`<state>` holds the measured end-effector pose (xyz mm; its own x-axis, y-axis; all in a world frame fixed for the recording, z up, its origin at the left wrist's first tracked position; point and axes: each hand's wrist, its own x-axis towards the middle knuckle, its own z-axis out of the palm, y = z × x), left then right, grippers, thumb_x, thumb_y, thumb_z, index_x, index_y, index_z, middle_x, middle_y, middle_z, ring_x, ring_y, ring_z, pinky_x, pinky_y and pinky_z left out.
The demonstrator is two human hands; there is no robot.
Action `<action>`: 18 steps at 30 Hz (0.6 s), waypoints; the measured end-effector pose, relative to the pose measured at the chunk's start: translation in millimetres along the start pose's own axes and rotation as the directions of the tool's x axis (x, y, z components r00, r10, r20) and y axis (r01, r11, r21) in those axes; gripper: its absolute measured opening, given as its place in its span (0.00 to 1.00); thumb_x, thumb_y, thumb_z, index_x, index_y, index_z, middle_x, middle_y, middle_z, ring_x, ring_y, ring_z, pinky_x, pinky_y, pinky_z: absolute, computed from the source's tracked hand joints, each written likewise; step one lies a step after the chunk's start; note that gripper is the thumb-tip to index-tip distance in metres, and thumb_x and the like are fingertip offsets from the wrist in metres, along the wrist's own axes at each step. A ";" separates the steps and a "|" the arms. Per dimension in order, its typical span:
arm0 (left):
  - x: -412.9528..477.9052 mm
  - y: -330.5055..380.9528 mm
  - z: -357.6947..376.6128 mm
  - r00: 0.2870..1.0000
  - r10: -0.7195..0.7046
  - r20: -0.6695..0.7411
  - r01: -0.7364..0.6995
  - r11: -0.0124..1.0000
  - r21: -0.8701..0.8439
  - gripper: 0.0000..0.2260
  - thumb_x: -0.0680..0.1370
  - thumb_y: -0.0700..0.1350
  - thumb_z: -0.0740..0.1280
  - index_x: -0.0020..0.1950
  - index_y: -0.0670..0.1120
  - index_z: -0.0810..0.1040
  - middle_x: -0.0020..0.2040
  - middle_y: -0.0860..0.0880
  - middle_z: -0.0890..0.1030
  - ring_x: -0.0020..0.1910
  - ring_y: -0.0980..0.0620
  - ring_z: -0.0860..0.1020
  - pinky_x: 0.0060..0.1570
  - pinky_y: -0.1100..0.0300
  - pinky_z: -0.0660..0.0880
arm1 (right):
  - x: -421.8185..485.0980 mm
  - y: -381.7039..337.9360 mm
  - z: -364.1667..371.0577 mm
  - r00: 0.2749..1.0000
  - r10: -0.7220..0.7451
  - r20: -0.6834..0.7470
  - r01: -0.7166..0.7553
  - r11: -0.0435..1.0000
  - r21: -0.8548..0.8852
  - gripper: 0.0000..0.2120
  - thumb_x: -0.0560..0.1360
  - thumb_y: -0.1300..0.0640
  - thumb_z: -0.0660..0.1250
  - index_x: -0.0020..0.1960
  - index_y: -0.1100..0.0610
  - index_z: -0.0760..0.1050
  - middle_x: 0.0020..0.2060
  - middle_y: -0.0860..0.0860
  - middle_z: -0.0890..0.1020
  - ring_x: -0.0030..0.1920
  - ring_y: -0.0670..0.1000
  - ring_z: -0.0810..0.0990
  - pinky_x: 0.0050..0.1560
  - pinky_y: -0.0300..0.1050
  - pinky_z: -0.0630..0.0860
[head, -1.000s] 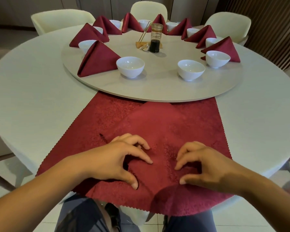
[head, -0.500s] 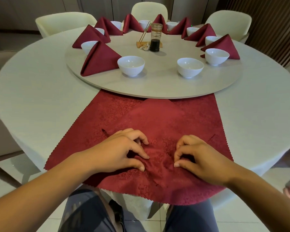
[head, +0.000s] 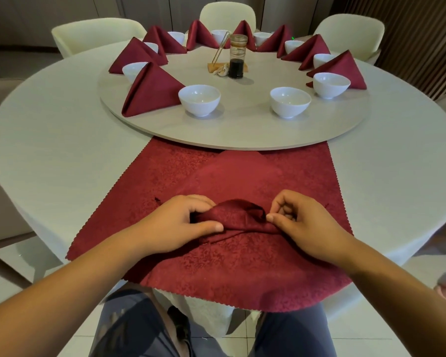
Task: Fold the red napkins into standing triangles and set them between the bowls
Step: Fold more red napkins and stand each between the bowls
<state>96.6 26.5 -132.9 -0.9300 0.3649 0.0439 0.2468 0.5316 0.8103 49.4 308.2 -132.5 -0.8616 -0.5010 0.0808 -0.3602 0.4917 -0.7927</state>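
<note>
The napkin (head: 242,266) lies spread on the near edge of the table (head: 62,155). Its far side reaches the rim of the turntable (head: 242,132) and its near side hangs over the table edge. An upper layer of cloth is folded over it, its tip pointing at the turntable.

Both hands work the middle of the napkin. The left hand (head: 180,225) pinches a raised ridge of cloth between thumb and curled fingers. The right hand (head: 301,222) pinches the other end of the same ridge, thumb against forefinger, the other fingers curled in. Between them the ridge (head: 238,215) stands up in a small arch, clear of the flat cloth.

On the turntable, folded napkins (head: 152,88) stand as triangles around the far side, each beside a white bowl (head: 199,99). Two more bowls (head: 290,101) sit at the near right. A dark bottle (head: 237,57) stands at the centre. Pale chairs (head: 98,32) ring the far side of the table.
</note>
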 end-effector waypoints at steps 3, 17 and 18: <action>2.7 -2.6 1.3 0.993 -0.045 -0.110 0.044 0.999 -0.014 0.02 0.79 0.46 0.73 0.49 0.52 0.85 0.47 0.57 0.85 0.48 0.58 0.83 0.53 0.55 0.78 | 0.8 -0.1 1.6 1.000 -0.013 -0.017 0.013 1.000 -0.029 0.08 0.78 0.60 0.70 0.43 0.50 0.76 0.31 0.42 0.76 0.32 0.41 0.71 0.37 0.33 0.69; -3.3 -8.5 -17.6 0.970 -0.123 0.212 0.059 0.957 0.285 0.20 0.67 0.62 0.78 0.57 0.68 0.80 0.66 0.66 0.67 0.71 0.65 0.63 0.71 0.62 0.60 | -4.0 -1.3 0.2 1.000 -0.010 0.027 0.014 0.988 -0.153 0.14 0.77 0.63 0.66 0.50 0.44 0.82 0.48 0.37 0.82 0.50 0.40 0.79 0.52 0.32 0.73; -1.6 -9.1 -19.9 0.978 -0.109 0.179 0.059 0.963 0.264 0.16 0.68 0.59 0.79 0.55 0.67 0.82 0.64 0.65 0.69 0.68 0.66 0.66 0.70 0.62 0.62 | -4.7 -1.3 -0.8 0.999 -0.020 0.039 0.026 0.988 -0.151 0.13 0.77 0.62 0.69 0.52 0.44 0.82 0.49 0.37 0.82 0.52 0.39 0.79 0.53 0.30 0.72</action>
<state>90.5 5.9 -128.7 -0.8877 0.4354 -0.1499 0.2546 0.7353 0.6281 53.6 310.4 -131.4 -0.8396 -0.5382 0.0732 -0.4322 0.5803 -0.6903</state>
